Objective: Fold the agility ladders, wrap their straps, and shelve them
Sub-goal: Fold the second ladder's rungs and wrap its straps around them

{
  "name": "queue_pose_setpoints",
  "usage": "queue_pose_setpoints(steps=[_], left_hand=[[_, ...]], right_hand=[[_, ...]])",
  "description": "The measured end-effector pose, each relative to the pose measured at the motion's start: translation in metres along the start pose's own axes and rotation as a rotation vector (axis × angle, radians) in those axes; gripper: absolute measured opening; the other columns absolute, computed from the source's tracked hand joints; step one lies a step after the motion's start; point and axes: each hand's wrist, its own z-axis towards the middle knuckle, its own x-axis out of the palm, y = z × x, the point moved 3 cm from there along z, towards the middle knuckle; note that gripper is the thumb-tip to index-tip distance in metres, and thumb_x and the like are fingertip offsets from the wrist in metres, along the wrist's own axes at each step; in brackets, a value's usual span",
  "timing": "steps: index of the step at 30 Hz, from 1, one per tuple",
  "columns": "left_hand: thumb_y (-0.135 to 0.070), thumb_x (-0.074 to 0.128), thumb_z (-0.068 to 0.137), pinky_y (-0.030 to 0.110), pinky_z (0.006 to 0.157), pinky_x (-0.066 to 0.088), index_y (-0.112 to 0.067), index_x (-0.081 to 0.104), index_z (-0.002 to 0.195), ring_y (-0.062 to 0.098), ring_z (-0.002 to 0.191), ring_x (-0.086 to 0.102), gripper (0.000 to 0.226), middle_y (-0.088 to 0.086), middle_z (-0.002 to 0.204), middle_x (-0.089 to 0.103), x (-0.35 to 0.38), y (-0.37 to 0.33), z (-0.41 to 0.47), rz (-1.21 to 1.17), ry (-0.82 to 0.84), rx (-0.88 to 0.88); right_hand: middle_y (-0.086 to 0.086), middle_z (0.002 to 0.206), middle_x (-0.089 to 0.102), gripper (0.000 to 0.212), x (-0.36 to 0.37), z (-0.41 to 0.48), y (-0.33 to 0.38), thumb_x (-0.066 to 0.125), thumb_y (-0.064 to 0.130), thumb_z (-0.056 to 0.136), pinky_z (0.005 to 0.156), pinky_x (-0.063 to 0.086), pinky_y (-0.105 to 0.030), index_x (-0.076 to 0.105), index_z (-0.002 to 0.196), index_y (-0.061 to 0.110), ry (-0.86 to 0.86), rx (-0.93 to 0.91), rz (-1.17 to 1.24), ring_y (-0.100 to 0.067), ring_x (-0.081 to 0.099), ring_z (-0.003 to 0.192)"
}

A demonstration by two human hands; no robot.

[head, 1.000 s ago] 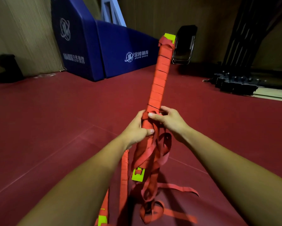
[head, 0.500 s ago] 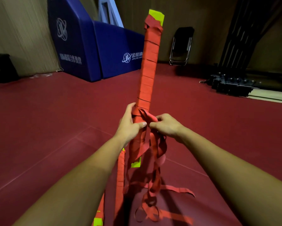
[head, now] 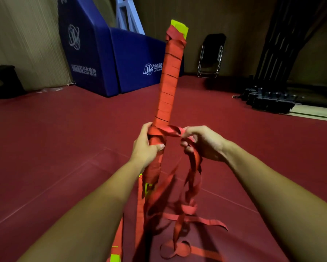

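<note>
Head view: gripping the folded agility ladder (head: 168, 82) with the left hand (head: 146, 146), fingers and thumb curled round the bundle, held upright with the top leaning slightly right. Pinching the red strap (head: 173, 130) with the right hand (head: 202, 142), just beside the left, fingers curled, strap drawn across from the bundle. Above the left hand, neat wraps up to a yellow-green rung end (head: 179, 29). Below both hands, loose strap loops (head: 192, 188) trailing onto the red floor (head: 64, 148). Beyond the hands, a blue padded base (head: 132, 61) and a folding chair (head: 211, 55).
</note>
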Motion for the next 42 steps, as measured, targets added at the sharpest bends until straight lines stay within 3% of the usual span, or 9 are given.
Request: queue_pose_setpoints(steps=[4, 13, 17, 22, 25, 29, 31, 35, 42], left_hand=[[-0.005, 0.08, 0.074, 0.032, 0.087, 0.056, -0.048, 0.044, 0.131, 0.01, 0.084, 0.066, 0.08, -0.009, 0.103, 0.072, -0.004, 0.001, 0.002, -0.014, -0.031, -0.012], [-0.005, 0.077, 0.075, 0.037, 0.083, 0.059, -0.049, 0.046, 0.128, 0.014, 0.083, 0.067, 0.076, -0.004, 0.104, 0.071, -0.004, -0.001, -0.005, 0.05, 0.021, -0.006], [-0.001, 0.075, 0.073, 0.03, 0.083, 0.054, -0.052, 0.047, 0.123, 0.014, 0.092, 0.066, 0.077, -0.006, 0.102, 0.07, -0.001, -0.005, -0.007, 0.076, 0.026, -0.009], [-0.001, 0.073, 0.074, 0.026, 0.081, 0.048, -0.047, 0.045, 0.134, 0.016, 0.091, 0.063, 0.08, -0.004, 0.102, 0.067, 0.002, -0.009, -0.009, 0.066, 0.015, -0.028], [0.0, 0.072, 0.074, 0.03, 0.085, 0.052, -0.048, 0.045, 0.133, 0.018, 0.094, 0.064, 0.081, -0.002, 0.105, 0.068, 0.003, -0.011, -0.009, 0.065, 0.013, -0.016], [0.002, 0.065, 0.076, 0.023, 0.079, 0.046, -0.044, 0.045, 0.14, 0.018, 0.094, 0.064, 0.081, 0.0, 0.107, 0.068, 0.002, -0.013, -0.009, 0.098, 0.018, 0.009], [0.002, 0.067, 0.077, 0.022, 0.078, 0.045, -0.042, 0.044, 0.142, 0.016, 0.089, 0.063, 0.082, 0.001, 0.105, 0.069, 0.001, -0.014, -0.01, 0.119, 0.032, 0.033], [-0.001, 0.068, 0.08, 0.016, 0.072, 0.044, -0.04, 0.045, 0.143, 0.013, 0.086, 0.064, 0.077, -0.002, 0.104, 0.07, 0.0, -0.016, -0.012, 0.149, 0.049, 0.082], [-0.006, 0.078, 0.075, 0.003, 0.067, 0.038, -0.038, 0.048, 0.141, 0.013, 0.091, 0.063, 0.08, -0.005, 0.105, 0.07, 0.002, -0.021, -0.013, 0.187, 0.057, 0.117]], right_hand=[[-0.01, 0.072, 0.065, 0.003, -0.01, 0.001, -0.013, 0.071, 0.005, 0.08, 0.07, 0.048, -0.033, 0.068, 0.082, 0.005, -0.115, -0.021, -0.688, -0.02, 0.061, 0.068], [-0.015, 0.08, 0.066, 0.029, 0.0, 0.002, 0.0, 0.041, -0.016, 0.08, 0.073, 0.052, -0.028, 0.058, 0.096, 0.001, -0.102, -0.117, -0.037, -0.027, 0.066, 0.071], [-0.007, 0.074, 0.062, 0.02, 0.004, 0.002, -0.005, 0.04, 0.006, 0.086, 0.063, 0.037, -0.027, 0.057, 0.078, 0.011, -0.111, 0.057, -0.14, -0.02, 0.061, 0.064], [-0.004, 0.092, 0.074, 0.027, 0.005, 0.005, -0.009, 0.042, 0.018, 0.093, 0.071, 0.04, -0.03, 0.065, 0.08, 0.014, -0.14, 0.097, -0.255, -0.021, 0.068, 0.09], [-0.004, 0.087, 0.07, 0.03, 0.004, 0.008, -0.007, 0.044, 0.002, 0.088, 0.062, 0.041, -0.023, 0.073, 0.089, 0.009, -0.248, -0.014, -0.534, -0.018, 0.058, 0.078], [-0.014, 0.091, 0.067, 0.03, 0.01, 0.007, -0.004, 0.045, -0.015, 0.084, 0.063, 0.048, -0.012, 0.066, 0.097, 0.002, -0.253, -0.128, -0.482, -0.019, 0.064, 0.082], [-0.011, 0.091, 0.069, 0.008, 0.018, 0.009, -0.004, 0.06, 0.005, 0.091, 0.063, 0.047, -0.017, 0.064, 0.097, 0.007, -0.238, -0.135, -0.475, -0.017, 0.068, 0.084], [-0.006, 0.083, 0.073, 0.039, 0.024, 0.017, -0.011, 0.081, 0.04, 0.077, 0.063, 0.047, -0.028, 0.052, 0.087, 0.016, -0.332, -0.145, -0.48, -0.02, 0.075, 0.079], [0.002, 0.067, 0.061, 0.02, 0.025, 0.02, -0.012, 0.075, 0.018, 0.071, 0.061, 0.043, -0.031, 0.055, 0.072, 0.019, -0.449, -0.177, -0.661, -0.017, 0.053, 0.062]])
